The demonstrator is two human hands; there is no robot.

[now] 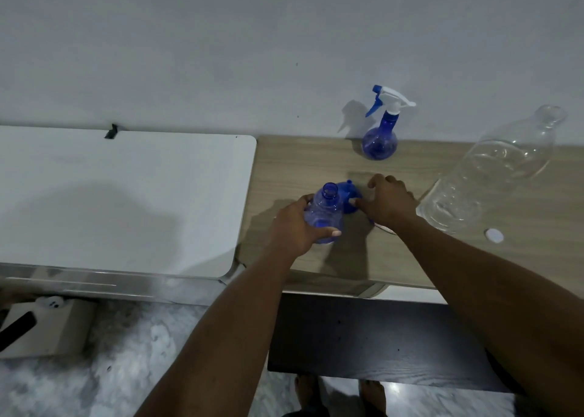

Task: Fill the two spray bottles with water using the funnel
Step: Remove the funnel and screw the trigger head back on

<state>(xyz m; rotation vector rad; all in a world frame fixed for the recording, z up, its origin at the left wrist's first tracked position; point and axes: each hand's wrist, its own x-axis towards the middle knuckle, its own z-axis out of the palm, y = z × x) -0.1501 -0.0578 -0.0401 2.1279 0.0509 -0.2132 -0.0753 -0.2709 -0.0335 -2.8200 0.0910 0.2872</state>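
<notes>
Two spray bottles sit on the wooden bench (316,163). One capped bottle (379,138) stands at the back by the wall with its sprayer on; I cannot tell if it has water. The open bottle (325,211) has its top off and looks empty. The left hand (294,227) has its grip wrapped around it. The right hand (388,201) has its grip closing on the blue funnel (347,195), just beside. The big clear water bottle (493,170) waits nearby, cap (494,235) off. I think filling has barely started.

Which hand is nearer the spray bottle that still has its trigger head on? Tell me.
Right. The right hand rests on the table just in front of the capped spray bottle, by the funnel. The left hand is farther off, gripping the open bottle.
</notes>
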